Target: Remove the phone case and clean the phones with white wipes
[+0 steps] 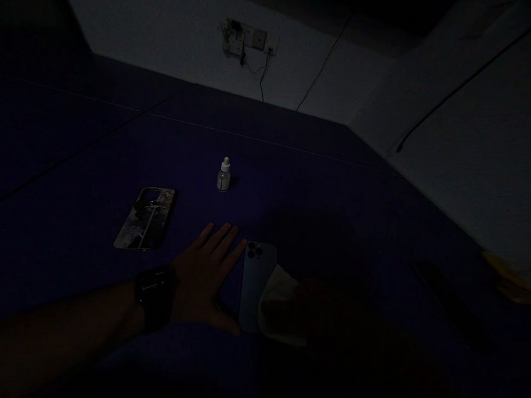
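Observation:
A blue-grey smartphone (251,285) lies back side up on the dark blue surface, its camera lenses at the far left corner. My left hand (206,278), with a black smartwatch on the wrist, rests flat with fingers spread. Its index fingertip and thumb tip touch or nearly touch the phone's left edge. In deep shadow, my right hand (294,310) presses a white cloth (280,289) against the phone's right side. The cloth covers part of the phone's lower right.
A patterned phone case (147,221) lies at left. Beyond the phone stands a small dropper bottle (223,177). A dark, long object (451,304) lies at right, near something yellowish (513,277). Wall sockets (249,39) with cords are at the back. The room is very dim.

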### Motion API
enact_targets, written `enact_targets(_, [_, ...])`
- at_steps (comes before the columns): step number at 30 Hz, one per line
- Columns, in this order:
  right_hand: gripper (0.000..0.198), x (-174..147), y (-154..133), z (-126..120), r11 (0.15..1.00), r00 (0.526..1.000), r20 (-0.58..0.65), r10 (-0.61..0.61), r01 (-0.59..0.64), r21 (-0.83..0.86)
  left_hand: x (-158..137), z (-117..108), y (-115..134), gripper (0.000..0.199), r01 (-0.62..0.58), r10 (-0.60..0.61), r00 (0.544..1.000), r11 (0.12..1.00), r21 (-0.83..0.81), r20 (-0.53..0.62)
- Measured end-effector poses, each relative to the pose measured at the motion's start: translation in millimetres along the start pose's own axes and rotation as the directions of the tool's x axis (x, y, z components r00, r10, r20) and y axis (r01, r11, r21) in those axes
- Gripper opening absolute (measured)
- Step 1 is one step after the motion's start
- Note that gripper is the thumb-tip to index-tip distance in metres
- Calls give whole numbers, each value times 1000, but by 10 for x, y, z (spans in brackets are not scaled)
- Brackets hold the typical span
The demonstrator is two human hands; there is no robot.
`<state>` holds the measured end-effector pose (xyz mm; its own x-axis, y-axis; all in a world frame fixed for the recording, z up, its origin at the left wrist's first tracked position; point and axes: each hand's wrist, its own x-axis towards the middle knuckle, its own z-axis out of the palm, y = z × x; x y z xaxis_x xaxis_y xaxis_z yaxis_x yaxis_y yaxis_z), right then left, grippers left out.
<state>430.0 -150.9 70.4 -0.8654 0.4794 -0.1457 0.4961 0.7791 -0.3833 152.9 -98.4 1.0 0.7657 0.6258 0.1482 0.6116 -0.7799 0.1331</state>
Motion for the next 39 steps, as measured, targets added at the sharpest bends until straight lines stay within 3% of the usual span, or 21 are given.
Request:
enact_targets(9, [35, 122, -59, 150, 998, 999, -17, -33, 32, -48, -5, 12, 20, 126, -6, 7, 999, 1000, 18, -37])
enact_targets(16, [30, -56, 18, 11, 994, 998, -49, -28, 22, -110, -11, 32, -12, 129, -30, 30, 999, 1000, 0, -44])
enact_targets(23, [32, 133, -46, 227, 986, 994, -87, -67, 52, -160, -11, 63, 20, 127, 8, -7, 998, 1000, 7, -65])
enact_targets(32, [28, 137, 114, 201, 970, 970, -239, 41, -96, -225, -2, 58, 13, 129, 12, -13, 998, 1000, -11, -59])
enact_targets(34, [33, 147, 122, 207, 964, 961, -265, 75, -138, -228, -7, 62, 18, 129, 10, -10, 998, 1000, 1, -60])
enact_targets(39, [72, 148, 108, 358, 952, 941, -305, 148, -220, -215, -14, 74, 24, 129, 10, -10, 996, 1000, -1, -85])
